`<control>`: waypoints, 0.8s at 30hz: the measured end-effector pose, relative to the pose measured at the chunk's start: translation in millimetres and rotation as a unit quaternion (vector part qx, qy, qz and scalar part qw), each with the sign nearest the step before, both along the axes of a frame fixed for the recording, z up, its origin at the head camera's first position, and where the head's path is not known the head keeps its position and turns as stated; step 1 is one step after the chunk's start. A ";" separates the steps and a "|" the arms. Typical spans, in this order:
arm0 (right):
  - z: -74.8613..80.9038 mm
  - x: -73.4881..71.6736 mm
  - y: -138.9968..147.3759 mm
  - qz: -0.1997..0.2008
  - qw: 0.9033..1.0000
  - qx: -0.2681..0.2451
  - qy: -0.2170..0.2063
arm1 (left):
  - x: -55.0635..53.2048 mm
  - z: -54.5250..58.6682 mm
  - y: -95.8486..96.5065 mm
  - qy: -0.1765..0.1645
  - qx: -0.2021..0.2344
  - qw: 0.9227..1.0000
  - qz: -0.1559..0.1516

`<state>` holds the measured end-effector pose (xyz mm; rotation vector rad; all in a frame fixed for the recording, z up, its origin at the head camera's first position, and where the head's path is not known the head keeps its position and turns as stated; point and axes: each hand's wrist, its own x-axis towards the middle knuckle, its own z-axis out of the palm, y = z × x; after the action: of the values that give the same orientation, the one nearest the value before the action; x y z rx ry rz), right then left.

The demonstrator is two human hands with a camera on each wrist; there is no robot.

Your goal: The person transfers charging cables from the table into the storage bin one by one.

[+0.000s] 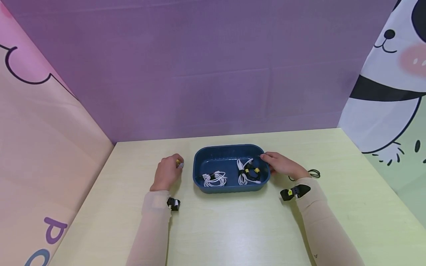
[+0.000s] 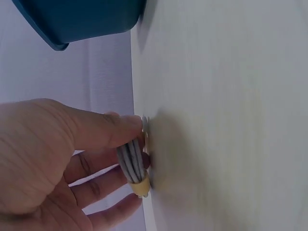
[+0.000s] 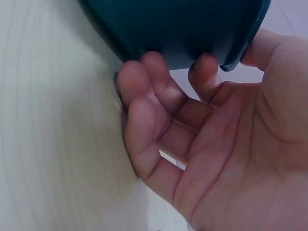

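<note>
My left hand (image 1: pixel 166 173) pinches a bundled grey cable (image 2: pixel 131 161) with a yellow band, between thumb and fingers, close over the table left of the bin. The blue plastic bin (image 1: pixel 229 190) stands at the table's middle. My right hand (image 1: pixel 283 164) grips the bin's right end, thumb over the rim and fingers against the outer wall. Inside the bin, a coiled white cable (image 1: pixel 215 180) lies on the left. On the right are another white cable bundle (image 1: pixel 243 177) and a black cable (image 1: pixel 253 176) with yellow parts.
A coiled black cable (image 1: pixel 314 173) lies on the table (image 1: pixel 233 229) beyond my right wrist, partly hidden by it. A purple backdrop (image 1: pixel 199 74) rises at the table's back edge, with printed panels on both sides.
</note>
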<state>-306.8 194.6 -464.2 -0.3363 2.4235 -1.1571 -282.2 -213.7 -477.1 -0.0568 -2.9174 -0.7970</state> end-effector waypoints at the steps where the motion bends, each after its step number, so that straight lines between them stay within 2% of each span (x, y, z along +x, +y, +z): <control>1: 0.1 0.1 0.1 0.000 1.000 0.000 0.000 | 0.0 0.1 -0.2 -0.002 0.002 1.000 -0.004; 10: 0.5 0.0 0.5 -0.002 1.000 0.005 -0.001 | -0.2 1.2 -0.7 -0.003 0.013 1.000 -0.015; 18: 0.6 -0.1 0.2 -0.003 1.000 0.009 0.000 | -1.1 3.9 0.5 0.017 0.019 1.000 -0.017; 24: 0.3 0.3 -0.3 -0.003 1.000 0.005 -0.001 | 1.2 12.0 3.5 0.038 0.015 0.999 -0.016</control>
<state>-306.4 194.2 -463.9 -0.3252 2.4294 -1.1472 -281.0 -210.2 -465.1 -0.1301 -2.8387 -0.8245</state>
